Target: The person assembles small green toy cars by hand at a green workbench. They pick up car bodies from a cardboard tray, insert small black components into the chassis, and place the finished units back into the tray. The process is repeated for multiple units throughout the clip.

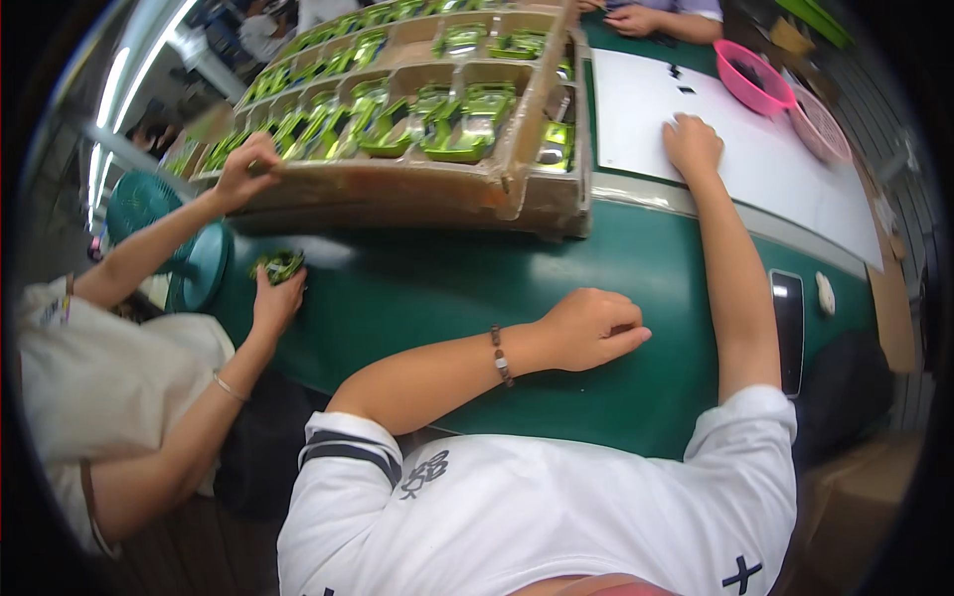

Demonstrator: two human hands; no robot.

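My left hand (pixel 596 330) is above the green tabletop (pixel 447 288), its fingers curled in and its thumb stretched to the right. Whatever may be inside the curl is hidden. Further off to the right, my right hand (pixel 694 147) rests on a white sheet (pixel 636 109) with bent fingers, and its palm side does not show. A few small black pieces (pixel 686 90) lie on the sheet just beyond that hand. Both forearms are bare, and a beaded bracelet (pixel 500 356) circles the left wrist.
Stacked trays (pixel 397 189) of green-and-clear plastic parts stand ahead. At left, a co-worker's hand (pixel 281 298) holds a green part beside a teal fan (pixel 204 263). A pink basket (pixel 785 96), a phone (pixel 787 328) and another person's hand (pixel 633 20) are to the right.
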